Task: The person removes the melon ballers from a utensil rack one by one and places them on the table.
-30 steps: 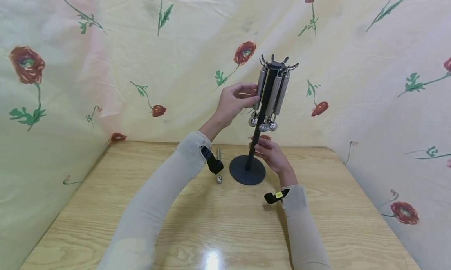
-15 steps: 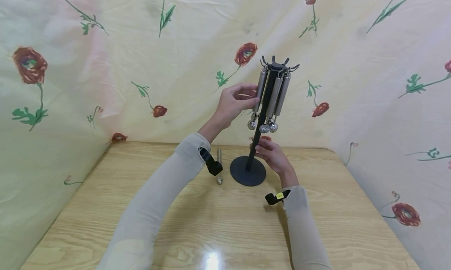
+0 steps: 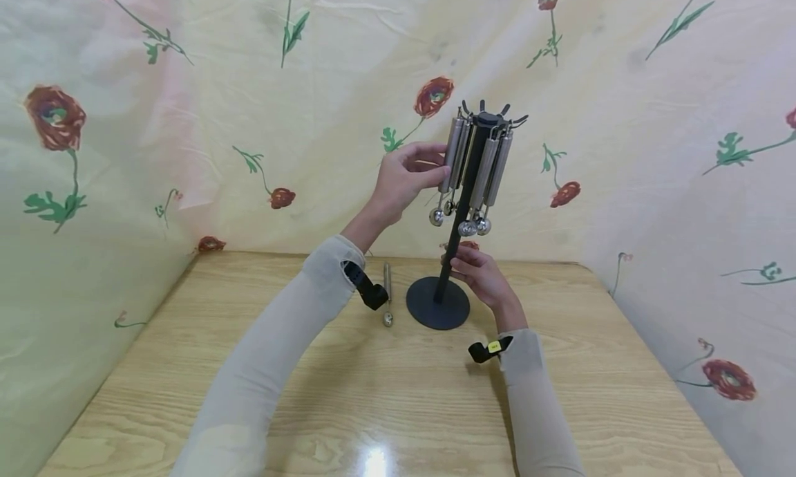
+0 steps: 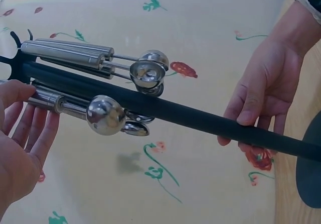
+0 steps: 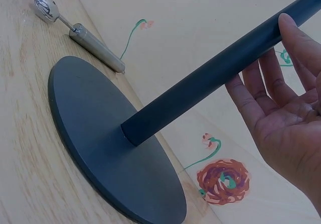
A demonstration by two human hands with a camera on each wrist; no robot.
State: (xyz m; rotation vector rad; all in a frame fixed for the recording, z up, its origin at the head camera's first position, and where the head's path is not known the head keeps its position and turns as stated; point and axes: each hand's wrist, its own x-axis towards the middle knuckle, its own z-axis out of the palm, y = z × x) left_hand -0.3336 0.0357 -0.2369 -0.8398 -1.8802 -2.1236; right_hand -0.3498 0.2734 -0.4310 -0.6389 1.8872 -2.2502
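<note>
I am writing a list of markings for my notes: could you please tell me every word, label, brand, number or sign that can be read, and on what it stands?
Readable text: none.
Yellow label on the black wrist device at the right sleeve: too small and blurred to read.
Metal scoops, black stand: no lettering I can make out.

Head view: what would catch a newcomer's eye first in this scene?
Likely the tall black stand on the wooden table, shiny metal scoops hanging around its top. Then the left hand gripping one scoop's handle, the right hand holding the stand lower down. A lone scoop lies on the table left of the round base.
</note>
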